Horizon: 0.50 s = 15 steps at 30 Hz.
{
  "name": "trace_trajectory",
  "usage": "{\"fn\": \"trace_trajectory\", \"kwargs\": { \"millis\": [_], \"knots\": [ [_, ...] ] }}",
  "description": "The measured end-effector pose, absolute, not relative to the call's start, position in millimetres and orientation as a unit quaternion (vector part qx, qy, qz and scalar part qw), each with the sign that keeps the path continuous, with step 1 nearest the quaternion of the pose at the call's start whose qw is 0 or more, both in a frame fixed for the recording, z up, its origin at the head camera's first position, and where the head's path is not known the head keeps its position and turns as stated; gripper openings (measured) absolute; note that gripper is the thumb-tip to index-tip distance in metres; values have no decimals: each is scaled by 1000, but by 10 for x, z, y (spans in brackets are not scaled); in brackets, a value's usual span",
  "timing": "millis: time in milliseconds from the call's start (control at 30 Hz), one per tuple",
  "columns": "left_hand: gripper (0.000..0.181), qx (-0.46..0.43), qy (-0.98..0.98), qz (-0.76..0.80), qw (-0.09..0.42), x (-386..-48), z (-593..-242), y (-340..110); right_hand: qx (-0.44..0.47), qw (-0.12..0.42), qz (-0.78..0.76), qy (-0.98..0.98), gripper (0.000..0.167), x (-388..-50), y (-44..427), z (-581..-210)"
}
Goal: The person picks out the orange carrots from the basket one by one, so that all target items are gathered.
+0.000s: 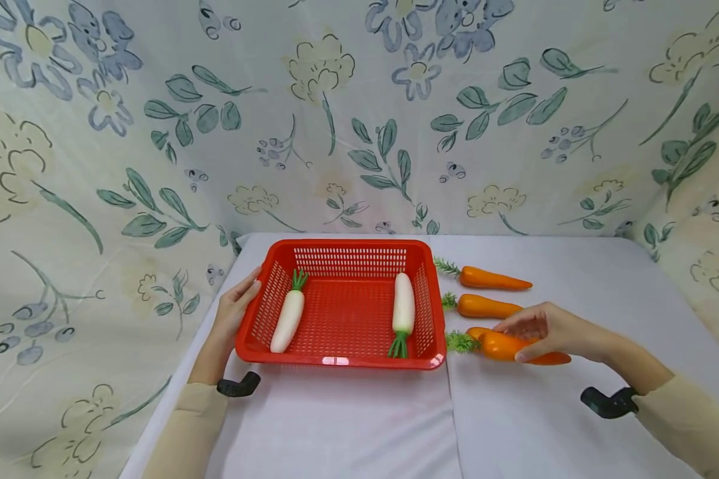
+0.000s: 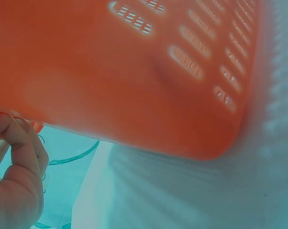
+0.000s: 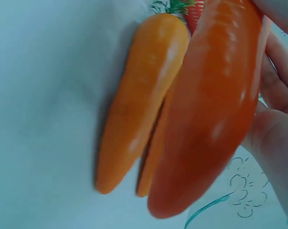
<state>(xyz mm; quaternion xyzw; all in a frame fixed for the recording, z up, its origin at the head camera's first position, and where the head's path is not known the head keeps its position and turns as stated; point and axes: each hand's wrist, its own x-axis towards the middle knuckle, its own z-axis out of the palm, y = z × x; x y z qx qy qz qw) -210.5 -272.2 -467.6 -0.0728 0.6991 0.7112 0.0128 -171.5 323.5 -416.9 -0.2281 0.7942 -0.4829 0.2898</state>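
Observation:
A red plastic basket (image 1: 341, 360) with slotted walls holds two white radishes: one (image 1: 288, 320) near its left wall, the other (image 1: 404, 303) near its right wall. My left hand (image 1: 235, 307) grips the basket's left rim; in the left wrist view its fingers (image 2: 26, 148) bend at the basket's edge. My right hand (image 1: 554, 332) holds an orange carrot (image 1: 500, 346) between thumb and fingers, its green top towards the basket. Partly hidden behind it, another carrot (image 1: 475, 332) shows. In the right wrist view the held carrot (image 3: 210, 105) is closest, above a lighter carrot (image 3: 144, 95).
Right of the basket lie two more carrots, one (image 1: 496, 278) at the back and one (image 1: 485, 306) nearer, green tops towards the basket. A white cloth (image 1: 347, 426) covers the table. Floral curtains (image 1: 395, 133) hang behind and at the sides.

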Motion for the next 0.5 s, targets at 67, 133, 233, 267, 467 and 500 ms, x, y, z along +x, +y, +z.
{"fn": "trace_trajectory", "kwargs": {
  "millis": [67, 133, 233, 267, 467, 500],
  "knots": [
    [55, -73, 699, 711, 12, -2099, -4676, -2721, -230, 292, -488, 790, 46, -1678, 3242, -4233],
    [55, -78, 696, 714, 14, -2103, -4671, -2720, -239, 291, -492, 785, 45, -1644, 3247, -4295],
    [54, -84, 691, 718, 21, -2096, -4632, -2710, -258, 287, -500, 775, 42, -1604, 3247, -4383],
    [53, -85, 690, 718, 23, -2089, -4610, -2702, -266, 287, -503, 771, 41, -1594, 3246, -4410],
    [52, -87, 692, 716, 36, -2013, -4459, -2648, -293, 278, -513, 758, 41, -1526, 3220, -4578],
    [52, -87, 691, 716, 37, -2008, -4454, -2645, -294, 274, -512, 759, 40, -1512, 3216, -4607]
  ]
}}
